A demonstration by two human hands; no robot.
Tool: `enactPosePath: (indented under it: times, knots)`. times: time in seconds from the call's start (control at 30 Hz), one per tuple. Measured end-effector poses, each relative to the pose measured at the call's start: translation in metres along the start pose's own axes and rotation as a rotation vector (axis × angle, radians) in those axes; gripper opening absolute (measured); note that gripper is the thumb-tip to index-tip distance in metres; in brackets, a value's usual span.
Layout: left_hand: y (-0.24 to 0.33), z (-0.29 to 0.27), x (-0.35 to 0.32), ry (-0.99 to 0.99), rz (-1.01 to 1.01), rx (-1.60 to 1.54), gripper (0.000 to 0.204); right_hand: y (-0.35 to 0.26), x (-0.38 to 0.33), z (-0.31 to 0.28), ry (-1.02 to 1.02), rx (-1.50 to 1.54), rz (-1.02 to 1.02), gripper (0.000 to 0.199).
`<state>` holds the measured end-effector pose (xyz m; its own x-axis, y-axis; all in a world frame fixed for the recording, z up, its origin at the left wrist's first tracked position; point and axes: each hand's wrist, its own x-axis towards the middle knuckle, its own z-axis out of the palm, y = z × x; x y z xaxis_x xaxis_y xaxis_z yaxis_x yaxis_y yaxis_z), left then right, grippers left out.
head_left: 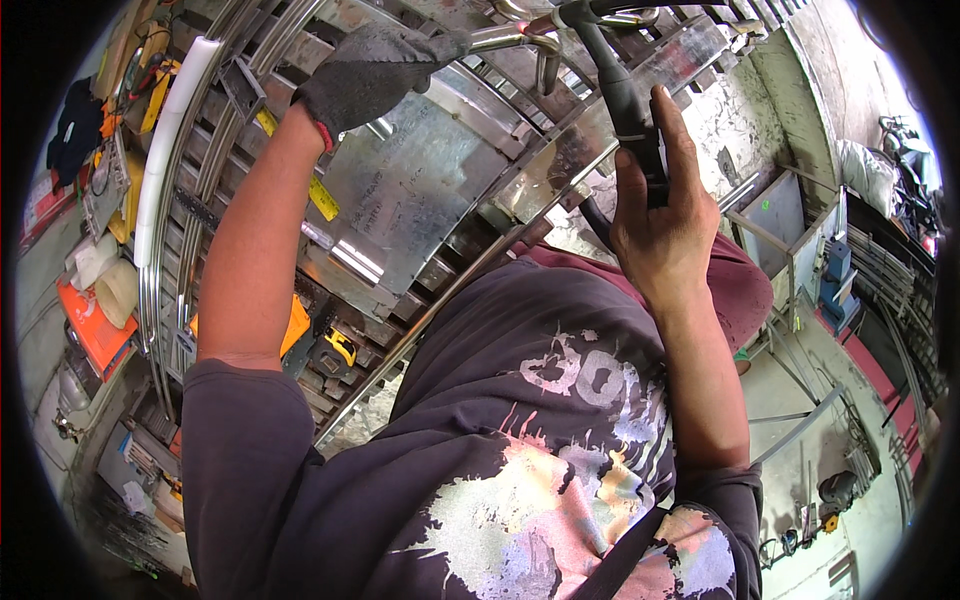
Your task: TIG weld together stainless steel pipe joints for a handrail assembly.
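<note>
My left hand, in a dark grey work glove, is closed round the end of a shiny bent metal tube at the top of the view. My bare right hand grips the black handle of a TIG welding torch, its index finger stretched along the handle. The torch head lies across the top, its pinkish nozzle close to the bent tube. Whether nozzle and tube touch I cannot tell. Below my left hand a flat grey metal plate lies on the slatted metal bench.
A yellow-and-black tape measure lies at the bench's near side. Long shiny tubes, one partly wrapped in white, run along the left. Further left are an orange box and assorted tools. A metal frame stands at the right.
</note>
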<state>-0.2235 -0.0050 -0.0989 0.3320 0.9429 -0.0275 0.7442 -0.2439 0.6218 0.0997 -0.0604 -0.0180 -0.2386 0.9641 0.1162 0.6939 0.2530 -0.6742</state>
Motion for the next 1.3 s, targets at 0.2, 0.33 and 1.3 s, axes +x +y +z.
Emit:
enactPosePath:
  times: [0.2, 0.33, 1.3]
  knots:
    - [-0.018, -0.001, 0.001, -0.11, 0.133, 0.202, 0.019, -0.002, 0.0, 0.0, -0.015, -0.002, -0.007, 0.055]
    - [-0.017, 0.0, 0.004, -0.159, 0.002, 0.158, 0.018, 0.0, 0.0, 0.0, -0.021, 0.016, 0.005, 0.054]
    - [-0.035, 0.005, 0.0, -0.018, 0.433, 0.483, 0.051, 0.002, -0.003, 0.003, 0.015, -0.025, -0.04, 0.056]
